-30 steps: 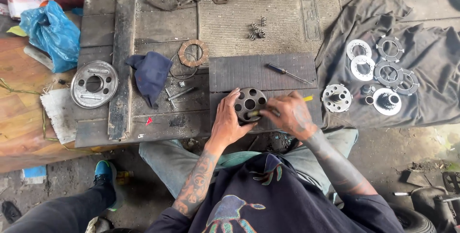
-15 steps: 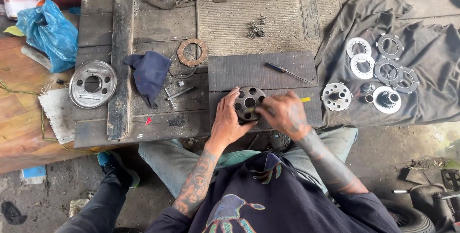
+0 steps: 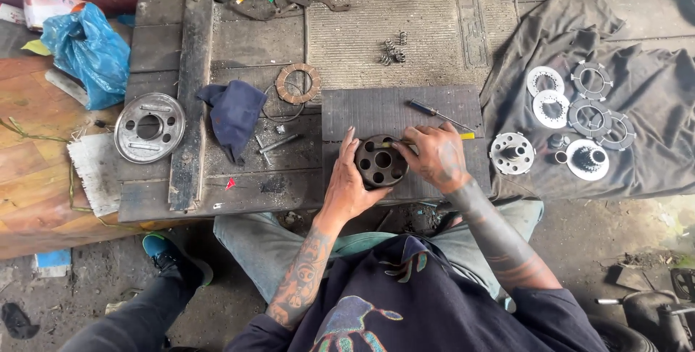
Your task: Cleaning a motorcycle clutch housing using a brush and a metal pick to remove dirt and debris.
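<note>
A dark round metal hub [image 3: 380,162] with several holes lies on a dark board [image 3: 434,109] in front of me. My left hand [image 3: 346,185] holds the hub's left edge, fingers spread against it. My right hand [image 3: 433,155] grips a thin tool with a yellow handle [image 3: 467,136], its tip resting on the top of the hub. A screwdriver [image 3: 438,115] lies on the board just beyond my right hand.
Several rings and discs [image 3: 572,106] lie on a dark cloth [image 3: 651,70] at right, beside a toothed hub [image 3: 512,153]. At left are a silver round plate [image 3: 149,127], a blue rag [image 3: 235,109], a friction ring [image 3: 297,83], bolts and a blue bag [image 3: 87,52]. Small springs [image 3: 391,52] sit on a mat.
My right hand has shifted up to the hub's top right with the tool. A foot at lower left has moved slightly.
</note>
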